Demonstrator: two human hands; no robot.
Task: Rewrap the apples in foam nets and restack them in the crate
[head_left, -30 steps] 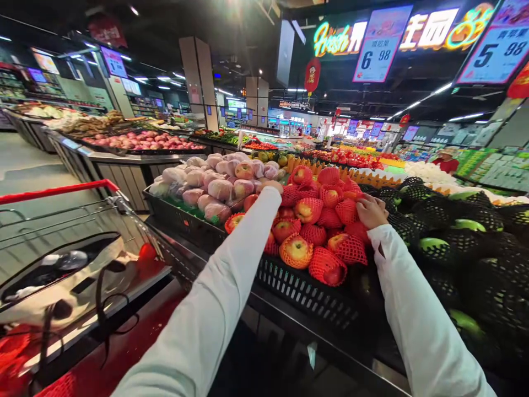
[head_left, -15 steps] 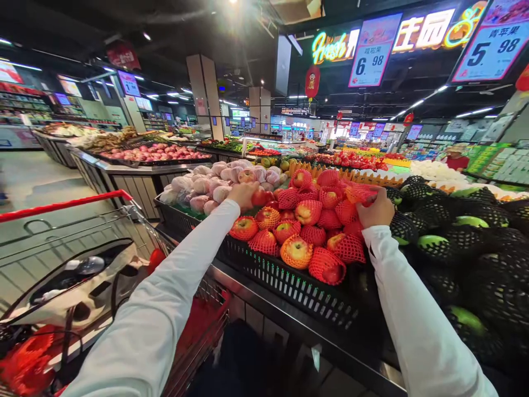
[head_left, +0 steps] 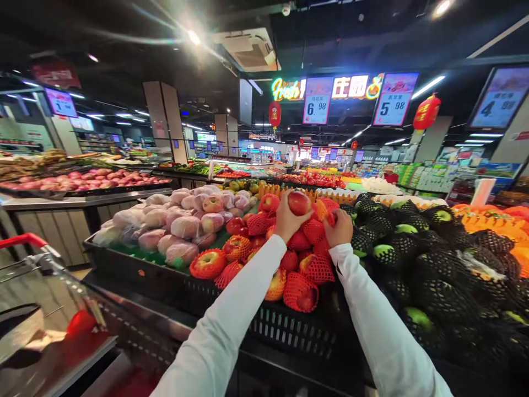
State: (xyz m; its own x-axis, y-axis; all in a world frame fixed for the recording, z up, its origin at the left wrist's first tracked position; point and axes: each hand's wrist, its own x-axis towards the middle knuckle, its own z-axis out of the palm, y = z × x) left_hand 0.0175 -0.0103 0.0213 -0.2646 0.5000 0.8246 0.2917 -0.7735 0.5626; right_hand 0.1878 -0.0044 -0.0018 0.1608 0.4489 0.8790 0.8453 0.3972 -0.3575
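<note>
My left hand (head_left: 286,221) is closed around a bare red apple (head_left: 299,203), lifted above the pile. Close to its right, my right hand (head_left: 341,227) has its fingers curled on a red foam net sleeve (head_left: 329,204); the fingertips are partly hidden. Below both hands lie several apples in red foam nets, such as a netted apple (head_left: 208,263) at the pile's left front. They rest in a black slotted crate (head_left: 289,330). A few bare red apples (head_left: 236,226) lie at the pile's left side.
Plastic-wrapped pale pink fruit (head_left: 184,226) fills the crate's left part. Green fruit in black nets (head_left: 442,286) is heaped on the right. A shopping cart with a red handle (head_left: 25,241) stands at the left. Price signs (head_left: 395,99) hang overhead.
My left hand has taken up a bare red apple and moved right, close to my right hand. The view has turned right. The foam net stays by my right hand.
</note>
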